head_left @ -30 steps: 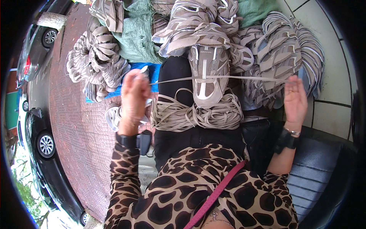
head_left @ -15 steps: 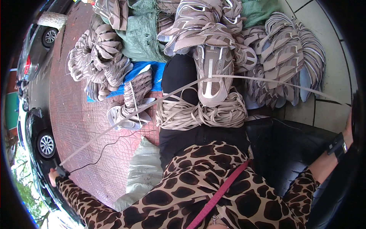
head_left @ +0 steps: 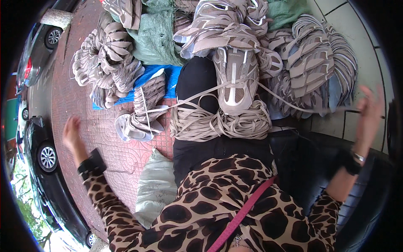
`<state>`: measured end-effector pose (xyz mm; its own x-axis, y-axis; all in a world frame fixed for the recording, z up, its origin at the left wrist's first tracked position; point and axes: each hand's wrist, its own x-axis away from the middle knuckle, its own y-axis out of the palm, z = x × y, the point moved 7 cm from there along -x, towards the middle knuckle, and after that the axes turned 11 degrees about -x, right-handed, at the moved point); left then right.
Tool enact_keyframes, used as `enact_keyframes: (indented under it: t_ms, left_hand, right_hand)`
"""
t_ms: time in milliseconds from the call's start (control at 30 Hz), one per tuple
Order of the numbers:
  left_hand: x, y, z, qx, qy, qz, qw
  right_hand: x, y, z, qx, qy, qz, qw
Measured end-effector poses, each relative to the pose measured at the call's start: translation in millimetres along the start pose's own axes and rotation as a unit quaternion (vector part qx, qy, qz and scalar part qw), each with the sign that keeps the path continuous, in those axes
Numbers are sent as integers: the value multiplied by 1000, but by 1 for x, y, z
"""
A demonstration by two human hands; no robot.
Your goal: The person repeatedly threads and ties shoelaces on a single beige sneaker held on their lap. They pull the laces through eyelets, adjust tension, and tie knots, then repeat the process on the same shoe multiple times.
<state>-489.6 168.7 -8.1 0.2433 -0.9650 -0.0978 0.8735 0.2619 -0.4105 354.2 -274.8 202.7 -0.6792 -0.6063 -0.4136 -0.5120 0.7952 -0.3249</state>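
Observation:
On my lap lies a greige shoe upper (head_left: 236, 80) with a white centre strip, its toe toward me. A flat beige shoelace (head_left: 197, 96) crosses it and runs out to both sides. My left hand (head_left: 73, 133) is raised at the far left, blurred, its fingers loosely extended with no lace in them. The lace on that side ends well short of it. At the far right my right hand (head_left: 367, 115) is up with fingers stretched out, also blurred. The lace's right part trails close to its palm; whether they touch is unclear. A bundle of beige laces (head_left: 245, 126) rests across my thighs.
Strung stacks of shoe uppers (head_left: 312, 63) stand at the right, with more uppers (head_left: 105, 59) at the left. Green woven sacks (head_left: 153, 38) and a blue sheet (head_left: 171, 80) lie behind. A pale sack (head_left: 155, 187) sits beside my left leg. Cars (head_left: 48, 157) are parked beyond the pavement.
The lace was stretched taut between my hands; now it hangs slack and its left end has come away from my left hand. Both hands have moved up, the left also slightly inward.

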Motion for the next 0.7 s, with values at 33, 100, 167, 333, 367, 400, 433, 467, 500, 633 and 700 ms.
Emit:
enact_keyframes:
  t_ms: [33, 100, 167, 333, 367, 400, 433, 467, 500, 633, 700]
  left_hand:
    - [49, 58, 46, -24, -26, -23, 999]
    - [107, 168, 92, -145, 0, -130, 981]
    - [166, 252, 141, -129, 313, -133, 931]
    - [269, 375, 209, -235, 464, -214, 827]
    - [277, 384, 200, -230, 467, -215, 826]
    - [285, 391, 200, -240, 462, -231, 822]
    - [291, 396, 195, -280, 433, -265, 815]
    - [296, 399, 191, -294, 418, -287, 810]
    - [300, 403, 187, -307, 404, -308, 805]
    - [309, 399, 183, -252, 346, -321, 845]
    - [310, 395, 180, -227, 316, -320, 864]
  right_hand:
    - [10, 48, 21, -58, 32, -48, 997]
    - [31, 127, 43, -118, 122, -125, 977]
    - [54, 187, 63, -163, 197, -209, 944]
    - [106, 261, 102, -273, 297, -255, 879]
    - [110, 269, 106, -245, 287, -255, 890]
    - [108, 273, 105, -208, 251, -253, 911]
    - [104, 278, 103, -171, 213, -250, 929]
    - [103, 280, 102, -132, 177, -246, 944]
    - [102, 282, 103, -117, 168, -238, 949]
    - [93, 292, 106, -79, 109, -211, 968]
    - [90, 293, 102, -52, 108, -243, 963]
